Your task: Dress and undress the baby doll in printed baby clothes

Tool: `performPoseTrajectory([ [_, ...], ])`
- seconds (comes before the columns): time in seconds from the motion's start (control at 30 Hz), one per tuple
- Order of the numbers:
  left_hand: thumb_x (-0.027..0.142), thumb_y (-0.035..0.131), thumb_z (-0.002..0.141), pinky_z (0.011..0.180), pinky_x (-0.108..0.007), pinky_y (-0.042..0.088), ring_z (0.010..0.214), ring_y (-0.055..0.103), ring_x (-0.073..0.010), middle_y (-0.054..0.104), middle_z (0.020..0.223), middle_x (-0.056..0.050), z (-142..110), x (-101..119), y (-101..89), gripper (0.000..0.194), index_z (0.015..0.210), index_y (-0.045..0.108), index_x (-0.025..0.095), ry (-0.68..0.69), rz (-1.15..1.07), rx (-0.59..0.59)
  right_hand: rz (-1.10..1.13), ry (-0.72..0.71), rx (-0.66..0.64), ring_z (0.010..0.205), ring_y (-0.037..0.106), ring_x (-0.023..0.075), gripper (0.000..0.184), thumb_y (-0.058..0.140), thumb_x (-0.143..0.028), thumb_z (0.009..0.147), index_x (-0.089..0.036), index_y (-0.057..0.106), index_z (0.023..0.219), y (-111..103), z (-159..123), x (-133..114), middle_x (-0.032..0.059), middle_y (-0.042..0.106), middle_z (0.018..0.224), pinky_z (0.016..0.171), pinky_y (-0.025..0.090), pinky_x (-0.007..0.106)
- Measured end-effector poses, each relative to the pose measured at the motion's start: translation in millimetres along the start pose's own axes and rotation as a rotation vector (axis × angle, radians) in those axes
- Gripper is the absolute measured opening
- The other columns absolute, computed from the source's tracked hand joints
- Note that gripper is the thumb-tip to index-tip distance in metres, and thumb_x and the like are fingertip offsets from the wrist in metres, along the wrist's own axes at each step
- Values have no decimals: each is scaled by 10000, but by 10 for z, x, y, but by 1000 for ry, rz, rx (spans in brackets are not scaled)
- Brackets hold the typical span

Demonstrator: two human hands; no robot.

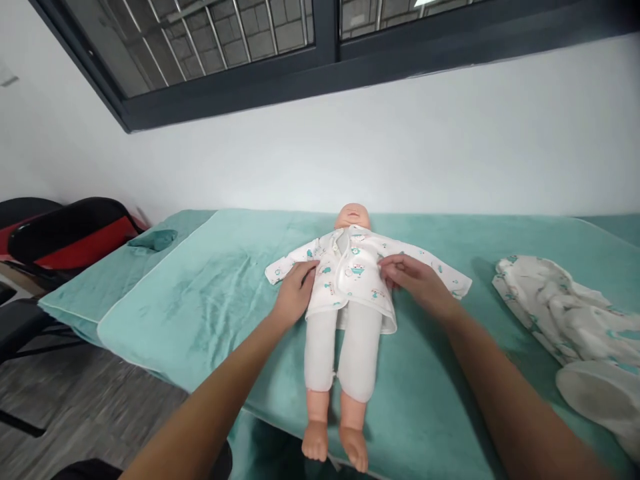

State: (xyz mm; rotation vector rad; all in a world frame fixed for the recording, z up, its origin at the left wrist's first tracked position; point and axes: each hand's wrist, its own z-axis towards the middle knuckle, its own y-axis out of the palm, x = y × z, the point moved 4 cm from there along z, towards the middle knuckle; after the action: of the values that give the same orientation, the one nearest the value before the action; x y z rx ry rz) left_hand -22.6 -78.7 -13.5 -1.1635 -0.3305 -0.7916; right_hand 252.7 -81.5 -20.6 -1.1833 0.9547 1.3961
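The printed jacket (355,270) is on the doll (359,353), which lies face up on the bed (195,287), its head by the far edge and its feet right at the near edge. The left hand (296,293) rests at one side of the jacket, thumb and fingertips against the cloth; I can't tell whether they grip it. The right hand (413,280) has its fingertips bunched against the opposite side — pinching or only touching, I can't tell from here.

A pull toward the person could drag the feet over the near edge, since there seems to be little bed beyond them. Uneven tugging at the two sides could twist the jacket, because the front panels look loosely overlapped. The sleeves spread wide, so a forearm could catch a cuff; no doll hand shows at either one.

Counting outward: one doll, one jacket with two sleeves, two bare feet, two working hands. Toward the bed's right end is one heap of printed cloth (565,310), with one pale piece with an oval opening (595,393) below it, maybe part of it. Near the left end lies one small green cloth (153,240). Beyond that edge I count at least two black-and-red chairs (83,233), and above the far edge one barred window (327,50).
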Motion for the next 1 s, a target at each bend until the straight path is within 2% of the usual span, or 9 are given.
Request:
performPoseTrajectory([
  [0.1, 151, 457, 911, 1103, -418, 409, 1302, 503, -255, 587, 1372, -99, -142, -255, -113, 429, 1311, 589, 230, 5, 294, 13, -151, 6, -30, 724, 503, 147, 287, 771, -431, 780, -232, 633, 934, 67, -28, 86, -19, 548, 797, 654, 401, 277],
  [0.23, 248, 500, 920, 1013, -505, 425, 1321, 454, -356, 501, 1465, -147, -61, -610, -325, 513, 1433, 495, 241, -125, 607, 56, -276, -16, 10, 733, 482, 158, 260, 745, -423, 797, -220, 583, 787, 107, -92, 109, -14, 536, 781, 667, 387, 292],
  [0.33, 206, 387, 961, 946, -469, 432, 1206, 537, -329, 594, 1362, -123, 83, -808, -401, 471, 1407, 527, 263, -138, 656, -16, -305, -12, 65, 756, 477, 173, 270, 688, -437, 848, -214, 588, 733, 88, -142, 149, 4, 540, 778, 678, 384, 302],
  [0.4, 174, 347, 965, 922, -454, 421, 1165, 552, -320, 617, 1331, -114, 173, -901, -439, 474, 1382, 555, 259, -111, 689, -32, -197, 8, 91, 696, 454, 160, 287, 713, -454, 824, -215, 591, 721, 23, -174, 220, -5, 510, 731, 622, 363, 289],
  [0.53, 142, 350, 956, 874, -444, 399, 1145, 540, -327, 631, 1298, -129, 281, -1075, -532, 464, 1346, 590, 219, -160, 740, 48, 14, 92, 62, 562, 383, 124, 355, 775, -492, 744, -205, 575, 680, -140, -239, 403, -26, 448, 637, 518, 285, 261],
  [0.63, 133, 379, 943, 824, -415, 392, 1104, 557, -319, 665, 1217, -134, 291, -1201, -566, 430, 1278, 636, 213, -281, 701, 83, -89, 84, 105, 549, 369, 123, 403, 735, -515, 779, -198, 545, 618, -168, -269, 437, -23, 440, 592, 516, 276, 265],
  [0.73, 130, 412, 924, 813, -402, 379, 1098, 558, -317, 677, 1185, -131, 284, -1253, -565, 420, 1257, 650, 227, -325, 658, 102, -323, 5, 338, 626, 449, 148, 352, 682, -498, 826, -209, 579, 653, -88, -272, 284, -10, 515, 639, 586, 350, 284],
  [0.83, 137, 433, 912, 820, -409, 367, 1111, 546, -322, 676, 1193, -126, 283, -1259, -557, 414, 1245, 658, 238, -342, 638, 102, -570, -96, 514, 742, 547, 170, 210, 645, -416, 855, -225, 647, 768, 153, -190, -67, -2, 617, 762, 697, 417, 299],
  [1.0, 139, 422, 916, 815, -406, 360, 1114, 548, -320, 676, 1190, -136, 290, -1254, -567, 423, 1268, 642, 218, -356, 638, 108, -858, -268, 385, 892, 623, 214, 183, 540, -317, 885, -214, 675, 952, 702, 414, -724, 56, 705, 1009, 773, 468, 328],
])
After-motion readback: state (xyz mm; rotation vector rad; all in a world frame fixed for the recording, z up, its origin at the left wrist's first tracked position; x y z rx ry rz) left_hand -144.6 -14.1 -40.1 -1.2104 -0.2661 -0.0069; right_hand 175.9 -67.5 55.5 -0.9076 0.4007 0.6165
